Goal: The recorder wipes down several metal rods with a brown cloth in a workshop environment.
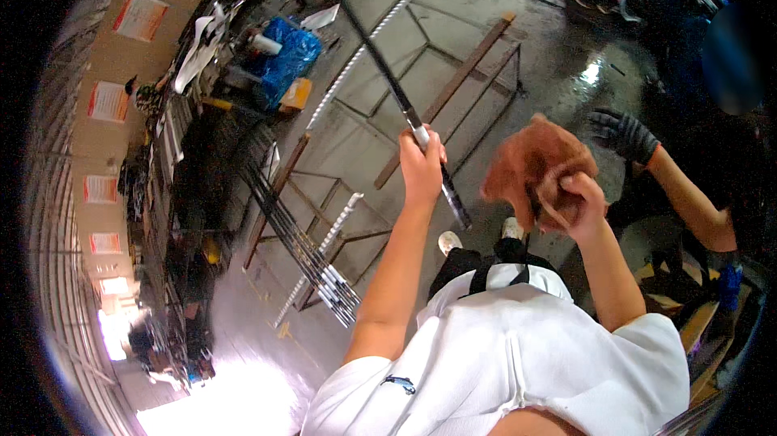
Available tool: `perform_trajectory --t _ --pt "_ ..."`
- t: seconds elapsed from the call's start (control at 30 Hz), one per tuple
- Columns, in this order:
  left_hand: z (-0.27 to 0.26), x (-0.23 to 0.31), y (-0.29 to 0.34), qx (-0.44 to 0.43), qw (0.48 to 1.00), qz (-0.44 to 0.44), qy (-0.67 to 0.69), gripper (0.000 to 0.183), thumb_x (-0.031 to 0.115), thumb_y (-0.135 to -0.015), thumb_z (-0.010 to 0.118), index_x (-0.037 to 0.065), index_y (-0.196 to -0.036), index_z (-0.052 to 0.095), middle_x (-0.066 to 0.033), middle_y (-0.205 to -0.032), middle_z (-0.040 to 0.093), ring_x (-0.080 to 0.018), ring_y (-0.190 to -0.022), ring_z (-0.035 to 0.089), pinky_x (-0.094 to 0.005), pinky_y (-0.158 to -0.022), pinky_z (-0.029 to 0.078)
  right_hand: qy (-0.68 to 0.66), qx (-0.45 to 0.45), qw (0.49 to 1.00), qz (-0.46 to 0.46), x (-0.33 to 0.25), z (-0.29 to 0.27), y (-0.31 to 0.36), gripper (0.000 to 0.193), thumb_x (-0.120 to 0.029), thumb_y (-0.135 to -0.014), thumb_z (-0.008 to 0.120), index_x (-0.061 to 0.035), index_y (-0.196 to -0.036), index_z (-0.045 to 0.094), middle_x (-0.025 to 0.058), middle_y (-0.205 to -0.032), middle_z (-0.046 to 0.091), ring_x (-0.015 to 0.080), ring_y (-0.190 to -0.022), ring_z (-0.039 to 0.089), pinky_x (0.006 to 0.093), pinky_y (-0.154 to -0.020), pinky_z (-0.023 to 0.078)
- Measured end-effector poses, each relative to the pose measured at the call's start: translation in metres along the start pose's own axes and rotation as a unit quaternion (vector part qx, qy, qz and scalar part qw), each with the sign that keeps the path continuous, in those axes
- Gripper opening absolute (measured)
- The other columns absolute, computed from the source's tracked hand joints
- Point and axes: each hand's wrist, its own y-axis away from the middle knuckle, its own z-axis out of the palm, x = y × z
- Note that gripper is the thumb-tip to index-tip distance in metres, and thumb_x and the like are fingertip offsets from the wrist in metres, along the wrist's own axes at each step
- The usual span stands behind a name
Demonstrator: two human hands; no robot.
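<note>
My left hand (421,171) is wrapped round a long, thin black pole (377,57) near its lower end, just below a white band. The pole slants up and away to the far left, and its far end is lost among dark things. A crumpled brown cloth (541,153) is bunched in my right hand (586,203), held out to the right of the pole and apart from it. Folds of the cloth hide part of my right fingers.
Metal frame stands (453,96) with spiral-wrapped bars are ahead; several similar poles (303,246) lean across one at left. A cluttered bench with a blue plastic bag (291,52) stands far left. Close on the right is another person's gloved hand (625,137).
</note>
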Motion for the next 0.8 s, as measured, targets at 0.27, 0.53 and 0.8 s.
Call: perform_trajectory --t 0.27,0.53,0.8 --pt "-0.022 0.036 0.086 0.026 0.896 0.035 -0.442 0.047 0.016 -0.078 0.059 0.005 -0.118 0.037 -0.0192 -0.09 0.058 -0.0386 -0.076 0.058 -0.0427 -0.059 0.047 0.121 0.097 0.987 -0.044 0.114 0.092 -0.113 0.024 -0.021 -0.085 0.06 -0.0015 -0.097 0.055 0.0029 -0.083 0.059 0.01 -0.076 0.056 0.0248 -0.064 0.047" --pt "-0.067 0.07 0.126 0.055 0.779 0.07 -0.621 0.057 0.015 -0.075 0.06 0.008 -0.128 0.039 -0.0164 -0.094 0.056 -0.0349 -0.091 0.05 -0.0439 -0.082 0.037 -0.042 0.046 0.994 0.094 0.165 0.135 -0.122 0.029 -0.026 -0.085 0.059 -0.0087 -0.065 0.048 0.0005 -0.058 0.05 0.0111 -0.049 0.047 0.0247 -0.043 0.037" --pt "-0.161 0.026 0.229 0.129 0.743 -0.145 -0.64 0.032 0.034 -0.075 0.063 0.004 -0.073 0.051 -0.0163 -0.06 0.056 -0.0375 -0.054 0.057 -0.0459 -0.049 0.043 0.027 0.113 0.992 0.037 0.135 0.135 -0.193 0.033 -0.04 -0.086 0.056 -0.0099 -0.075 0.046 0.0023 -0.058 0.049 0.0126 -0.044 0.043 0.0309 -0.039 0.035"
